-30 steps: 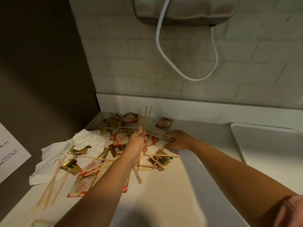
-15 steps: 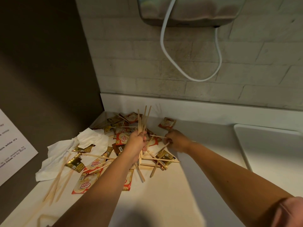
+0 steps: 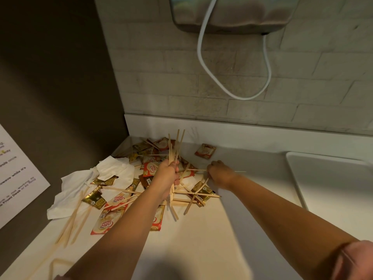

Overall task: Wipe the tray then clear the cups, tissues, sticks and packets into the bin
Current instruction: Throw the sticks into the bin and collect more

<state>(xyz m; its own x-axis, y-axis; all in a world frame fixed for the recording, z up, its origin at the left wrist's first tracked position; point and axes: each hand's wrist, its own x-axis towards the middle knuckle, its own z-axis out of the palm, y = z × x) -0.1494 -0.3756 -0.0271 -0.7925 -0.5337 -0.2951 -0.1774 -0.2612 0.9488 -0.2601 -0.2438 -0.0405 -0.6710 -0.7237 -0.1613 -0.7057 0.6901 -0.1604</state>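
Gripping a bundle of sticks (image 3: 175, 147) upright in the left hand (image 3: 168, 172) - tight fist round the middle, with the ends fanned out above and poking out below. Pinching one more thin stick (image 3: 196, 170) with the right hand (image 3: 219, 172), fingers curled in on it, held roughly level just above the pile and pointing toward the left hand.

Both hands close together over the mess at the back left corner of the white counter (image 3: 201, 239). Under and around them: a heap of red-and-white creamer packets (image 3: 150, 168) mixed with gold packets (image 3: 94, 198), with loose sticks (image 3: 201, 196) crisscrossed on top. One lone packet (image 3: 205, 150) a bit apart, near the back edge just beyond the right hand.

Off to the left of the heap - crumpled white tissues (image 3: 80, 186), partly covering some packets, plus a few long sticks (image 3: 69, 227) lying near the left edge. Over on the right, well apart from the pile: the white tray (image 3: 295, 182), flat on the counter.

Up on the tiled wall, a grey unit (image 3: 232, 15) with a white cable (image 3: 201, 57) looping down. Printed notice (image 3: 18, 178) on the dark wall at far left.
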